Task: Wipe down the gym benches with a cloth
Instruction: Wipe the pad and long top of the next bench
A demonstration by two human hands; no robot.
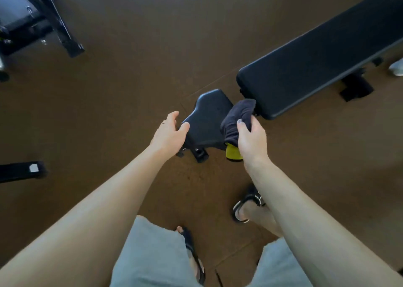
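A black gym bench lies ahead of me: its small seat pad [207,116] is in the middle and its long back pad [316,55] stretches to the upper right. My right hand [250,138] grips a dark cloth [237,116] bunched against the seat pad's right edge. My left hand [170,130] hovers at the seat pad's left edge, fingers relaxed and slightly curved, holding nothing. A yellow part [233,152] of the bench frame shows under the cloth.
Brown rubber floor [130,79] surrounds the bench. Black gym equipment frames [43,25] stand at the upper left, and another black foot [21,171] sits at the left edge. My feet in black sandals [248,201] stand just behind the seat.
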